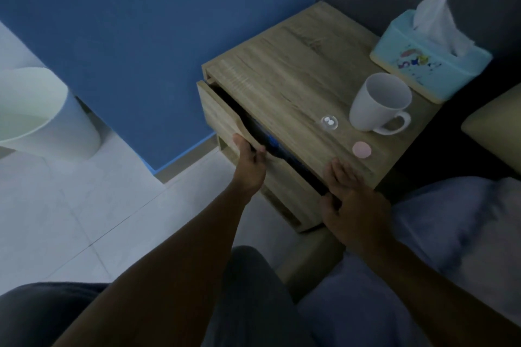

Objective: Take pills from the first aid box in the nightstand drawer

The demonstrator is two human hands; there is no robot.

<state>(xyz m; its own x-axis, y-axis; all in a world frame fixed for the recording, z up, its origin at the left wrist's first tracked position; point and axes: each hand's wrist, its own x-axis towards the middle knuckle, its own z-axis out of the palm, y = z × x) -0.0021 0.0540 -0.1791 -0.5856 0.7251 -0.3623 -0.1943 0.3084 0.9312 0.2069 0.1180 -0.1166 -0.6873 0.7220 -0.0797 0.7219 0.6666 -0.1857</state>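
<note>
A wooden nightstand [284, 76] stands against the blue wall. Its top drawer [222, 113] is open by a narrow gap, and something blue [272, 141] shows in the dark slot; I cannot tell what it is. My left hand [249, 163] grips the curved top edge of the drawer front, fingers hooked inside. My right hand [352, 200] rests on the nightstand's front right corner, fingers spread on the top and thumb over the edge. On the top sits a small clear round cup [329, 123] with two white pills inside, and a pink round lid [361, 149] lies near it.
A white mug [379, 101] and a light blue tissue box [428, 59] stand on the right of the nightstand top. A white waste bin [42, 113] sits on the tiled floor at left. Bedding [451, 222] lies at right. My knees are at the bottom.
</note>
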